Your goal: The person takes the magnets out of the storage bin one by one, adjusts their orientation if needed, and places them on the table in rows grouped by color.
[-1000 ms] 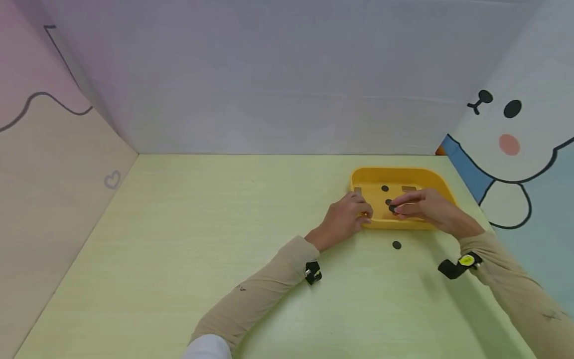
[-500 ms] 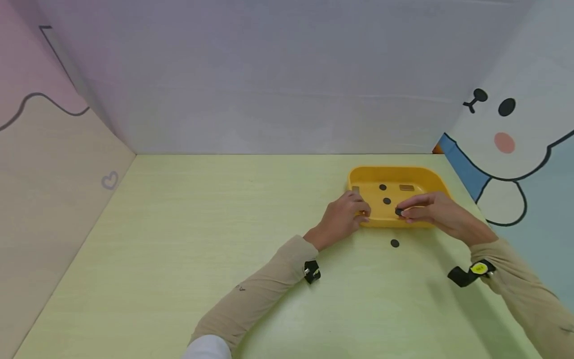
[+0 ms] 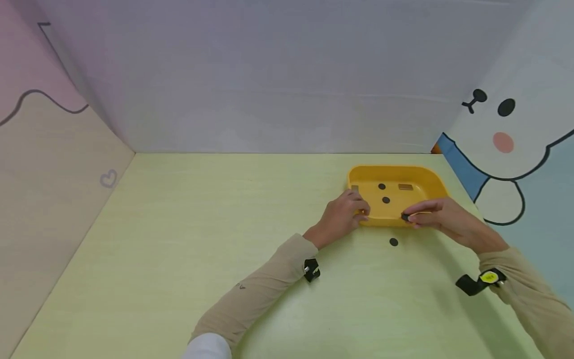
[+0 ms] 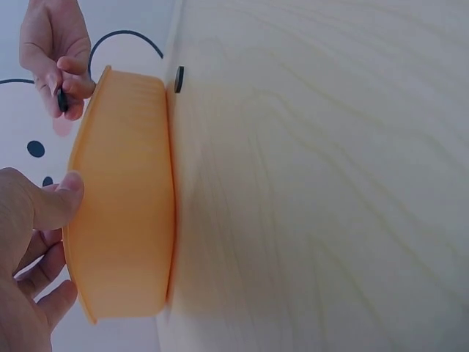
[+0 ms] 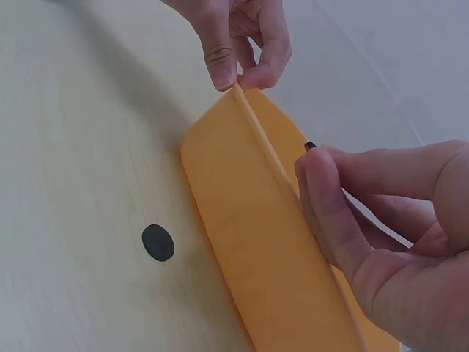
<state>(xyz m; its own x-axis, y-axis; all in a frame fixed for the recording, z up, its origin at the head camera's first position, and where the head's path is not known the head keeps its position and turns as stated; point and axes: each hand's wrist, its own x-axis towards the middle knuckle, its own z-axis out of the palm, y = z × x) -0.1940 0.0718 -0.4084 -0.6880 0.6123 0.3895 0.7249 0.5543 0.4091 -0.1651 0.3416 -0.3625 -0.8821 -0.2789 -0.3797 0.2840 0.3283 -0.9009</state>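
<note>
- At eight o'clock on the yellow plastic tray (image 3: 385, 173), the left hand (image 3: 344, 212) pinches the rim, thumb outside; the wall looks thin, light and fairly stiff, so that corner should hold steady.
- Inside, a flat black disc (image 3: 381, 186) at ten o'clock, a second disc (image 3: 386, 200) at nine, well short of the fingers.
- Out at six o'clock, a loose disc (image 3: 393, 242) on the pale wooden table (image 3: 251, 209), near the tray but apart.
- One o'clock: a small brown rectangle (image 3: 405, 187), piece or marking, can't tell.
- Five o'clock: the right hand (image 3: 457, 222) pinches the held disc (image 3: 405, 217) by the near rim. Light, hard, probably slippery; best taken by its edge. The near wall separates it from the loose one.
</note>
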